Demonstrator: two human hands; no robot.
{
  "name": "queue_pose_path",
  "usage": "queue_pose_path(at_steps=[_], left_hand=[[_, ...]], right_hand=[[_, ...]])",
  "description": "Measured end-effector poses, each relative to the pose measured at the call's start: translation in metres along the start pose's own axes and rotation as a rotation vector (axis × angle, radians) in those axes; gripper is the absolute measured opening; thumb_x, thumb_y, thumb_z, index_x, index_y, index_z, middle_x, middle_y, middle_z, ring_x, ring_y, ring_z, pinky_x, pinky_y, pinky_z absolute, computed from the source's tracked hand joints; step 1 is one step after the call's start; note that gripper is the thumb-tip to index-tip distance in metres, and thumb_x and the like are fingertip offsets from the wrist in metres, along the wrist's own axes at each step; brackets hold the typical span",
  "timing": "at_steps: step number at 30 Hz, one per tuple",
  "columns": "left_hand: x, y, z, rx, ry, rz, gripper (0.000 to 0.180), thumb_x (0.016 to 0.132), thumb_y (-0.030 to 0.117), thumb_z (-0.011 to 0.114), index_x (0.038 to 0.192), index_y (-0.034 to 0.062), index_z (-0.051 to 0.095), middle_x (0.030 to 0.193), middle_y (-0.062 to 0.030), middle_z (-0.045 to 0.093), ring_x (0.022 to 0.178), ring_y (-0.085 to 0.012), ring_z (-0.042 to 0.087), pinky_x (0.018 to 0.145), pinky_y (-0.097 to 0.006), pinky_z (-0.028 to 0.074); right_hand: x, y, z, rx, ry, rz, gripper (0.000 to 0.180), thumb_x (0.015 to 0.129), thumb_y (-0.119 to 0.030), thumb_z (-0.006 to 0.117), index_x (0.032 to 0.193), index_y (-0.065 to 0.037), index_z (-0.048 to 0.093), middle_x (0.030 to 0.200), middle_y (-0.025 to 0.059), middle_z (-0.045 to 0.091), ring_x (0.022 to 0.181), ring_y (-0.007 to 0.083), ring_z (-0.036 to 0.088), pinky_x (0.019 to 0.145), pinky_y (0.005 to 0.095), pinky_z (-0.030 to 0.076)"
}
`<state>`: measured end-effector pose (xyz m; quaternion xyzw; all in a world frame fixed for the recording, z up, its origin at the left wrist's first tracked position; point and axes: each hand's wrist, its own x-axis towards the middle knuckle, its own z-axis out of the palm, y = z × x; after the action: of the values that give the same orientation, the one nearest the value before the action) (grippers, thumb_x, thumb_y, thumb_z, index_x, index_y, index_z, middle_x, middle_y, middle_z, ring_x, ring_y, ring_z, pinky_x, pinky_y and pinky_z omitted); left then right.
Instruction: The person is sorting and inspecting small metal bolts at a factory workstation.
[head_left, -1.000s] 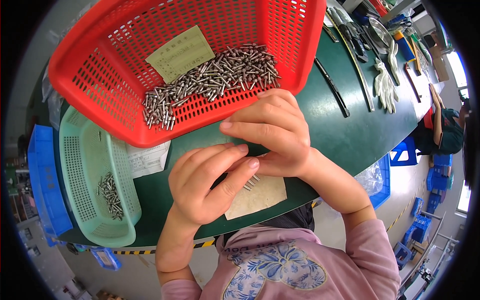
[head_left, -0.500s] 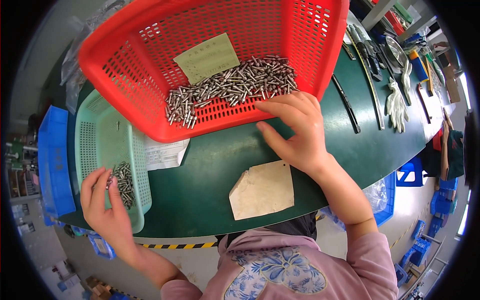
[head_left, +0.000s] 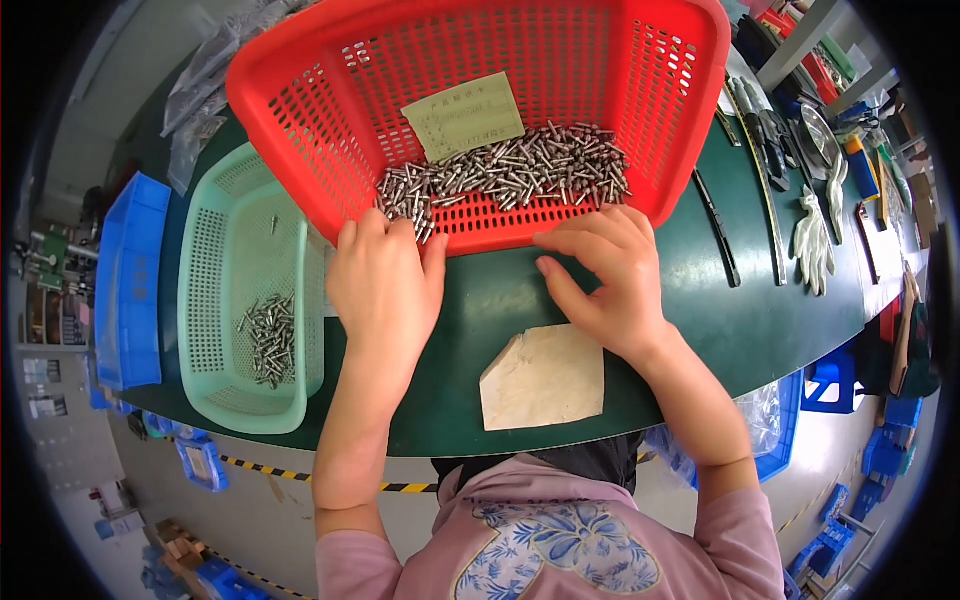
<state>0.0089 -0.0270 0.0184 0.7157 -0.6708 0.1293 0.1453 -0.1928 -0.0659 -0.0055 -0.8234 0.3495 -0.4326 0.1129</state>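
Many small stepped metal pins (head_left: 530, 168) lie in a heap in the tilted red plastic basket (head_left: 480, 243). On the heap's far side a yellow-green paper card (head_left: 465, 115) leans inside the same basket. My left hand (head_left: 385, 270) reaches over the basket's near left edge to the pins; its thumb is apart from the fingers, whose tips are partly hidden. At the near right edge rests my right hand (head_left: 605, 270), thumb and fingers apart, holding nothing visible. A green plastic basket (head_left: 210, 380) stands to the left with a smaller pile of pins (head_left: 270, 340) and one loose pin (head_left: 274, 223).
A worn beige sheet (head_left: 545, 380) lies near the front edge of the green table (head_left: 450, 350). Blue bin (head_left: 135, 280) beyond the green basket. On the right are a black pen-like tool (head_left: 716, 228), a steel ruler (head_left: 765, 190) and white gloves (head_left: 813, 245).
My left hand has gone from the pins in the green basket up and right to the red basket's edge. My right hand stays at the red basket. The whole view has shifted slightly.
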Motion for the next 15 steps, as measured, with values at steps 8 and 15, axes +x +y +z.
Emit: queue_pose_path(at_steps=[8, 15], left_hand=[[0.007, -0.003, 0.012, 0.078, -0.077, 0.03, 0.014, 0.073, 0.014, 0.069, 0.066, 0.0022, 0.066, 0.072, -0.0123, 0.058, 0.074, -0.0296, 0.06, 0.064, -0.042, 0.049], [0.013, -0.008, 0.012, 0.144, -0.041, 0.072, 0.007, 0.07, 0.007, 0.066, 0.066, 0.0018, 0.065, 0.07, -0.0132, 0.058, 0.07, -0.0317, 0.059, 0.063, -0.044, 0.049]], right_hand=[[-0.002, -0.006, -0.005, 0.013, 0.002, -0.014, 0.019, 0.063, -0.007, 0.071, 0.082, -0.01, 0.067, 0.079, 0.0012, 0.062, 0.071, 0.0207, 0.056, 0.074, 0.0351, 0.041], [0.0, -0.009, -0.007, 0.043, 0.012, -0.028, 0.022, 0.063, -0.006, 0.072, 0.085, -0.009, 0.068, 0.079, 0.0017, 0.063, 0.072, 0.0206, 0.057, 0.074, 0.0345, 0.04]])
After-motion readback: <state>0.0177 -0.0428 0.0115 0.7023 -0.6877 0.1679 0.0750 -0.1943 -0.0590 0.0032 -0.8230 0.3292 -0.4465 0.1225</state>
